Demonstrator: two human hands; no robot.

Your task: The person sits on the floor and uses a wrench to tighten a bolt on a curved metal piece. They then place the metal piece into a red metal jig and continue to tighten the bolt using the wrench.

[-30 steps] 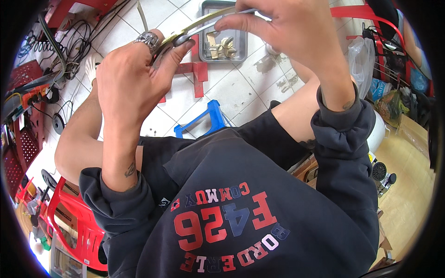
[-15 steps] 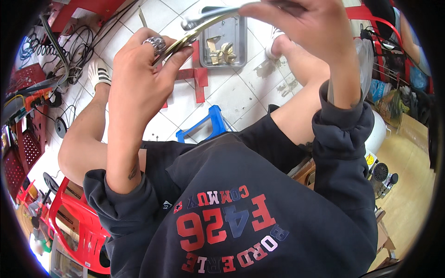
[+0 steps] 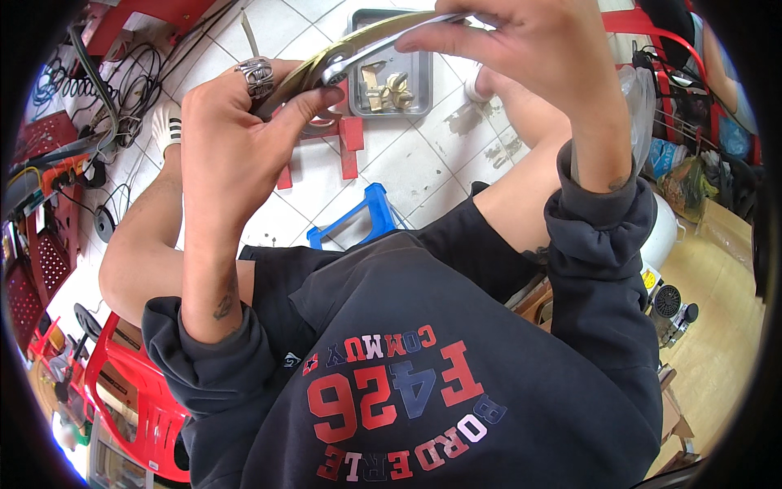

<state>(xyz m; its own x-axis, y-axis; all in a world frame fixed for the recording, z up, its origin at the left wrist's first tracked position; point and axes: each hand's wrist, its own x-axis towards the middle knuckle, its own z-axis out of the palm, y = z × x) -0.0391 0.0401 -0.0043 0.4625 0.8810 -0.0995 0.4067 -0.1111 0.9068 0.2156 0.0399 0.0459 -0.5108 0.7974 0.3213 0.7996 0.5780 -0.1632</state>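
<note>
Raised in front of me is a long, thin, gold-coloured metal plate (image 3: 376, 33), seen nearly edge-on. My left hand (image 3: 236, 147), with a silver ring on it, pinches the plate's near left end between thumb and fingers. A silver wrench (image 3: 366, 53) lies along the plate, its round end at a bolt-like fitting (image 3: 334, 72) beside my left thumb. My right hand (image 3: 529, 57) is closed on the wrench's handle near the plate's far end. Whether those fingers also touch the plate is unclear. Beyond my hands, a grey metal tray (image 3: 424, 90) holds several brass-coloured parts (image 3: 396, 91).
A red metal stand (image 3: 350, 147) and a blue plastic stool (image 3: 376, 208) are on the tiled floor between my legs. Coiled black cables (image 3: 138, 94) lie far left. At left is a red plastic chair (image 3: 134, 391); bags and cardboard (image 3: 725, 232) are at right.
The wrench's round end has moved down and right, now showing against the fitting on the plate's near side. My right hand has come slightly lower, and my left hand has turned and shifted slightly left.
</note>
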